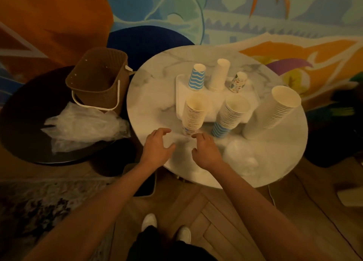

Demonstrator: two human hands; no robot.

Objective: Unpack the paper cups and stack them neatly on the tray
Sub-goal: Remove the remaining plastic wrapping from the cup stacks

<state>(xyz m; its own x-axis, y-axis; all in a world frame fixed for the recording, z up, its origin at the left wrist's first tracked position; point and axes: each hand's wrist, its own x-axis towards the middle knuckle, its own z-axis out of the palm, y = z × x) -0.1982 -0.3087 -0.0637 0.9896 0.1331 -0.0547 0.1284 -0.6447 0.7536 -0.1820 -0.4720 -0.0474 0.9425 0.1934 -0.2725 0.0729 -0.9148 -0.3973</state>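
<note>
Round marble table (149,107) carries white tray (179,95), 6 cup stacks (280,107); mural wall (255,15) behind. Left hand (157,144) loosely spread, empty; right hand (206,151) curled near the front stack (193,113), grip unclear

Marble table (153,95): tray (179,95), three cup stacks (231,113), plastic wrap (241,158) (crumpled).
</note>
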